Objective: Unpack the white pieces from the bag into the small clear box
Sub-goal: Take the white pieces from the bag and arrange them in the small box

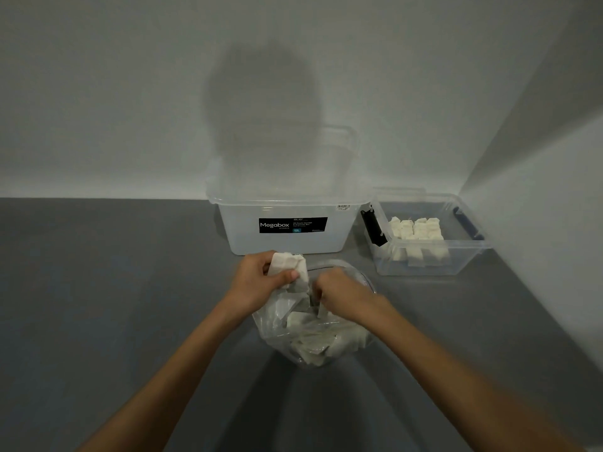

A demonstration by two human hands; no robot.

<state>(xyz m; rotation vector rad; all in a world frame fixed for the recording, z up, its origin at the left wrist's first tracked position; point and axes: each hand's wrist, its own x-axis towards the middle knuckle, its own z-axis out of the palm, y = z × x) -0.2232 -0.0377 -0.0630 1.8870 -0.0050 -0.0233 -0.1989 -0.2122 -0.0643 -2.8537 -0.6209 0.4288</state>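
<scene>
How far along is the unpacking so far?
Partly done: a batch of white pieces already sits in rows in the small clear box. The left hand holds a few more, while the right hand reaches into the bag, which still holds many.

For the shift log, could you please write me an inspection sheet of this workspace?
Surface: grey tabletop, bare where visible.
Job's things: clear plastic bag holds white pieces; small clear box at right holds white pieces in rows.
Clutter: large Megabox storage box behind the bag.
Grippers: left hand shut on a bunch of white pieces; right hand reaches into the bag, its grip hidden.
Cables: nothing seen.
Surroundings: plain wall, corner at right.
</scene>
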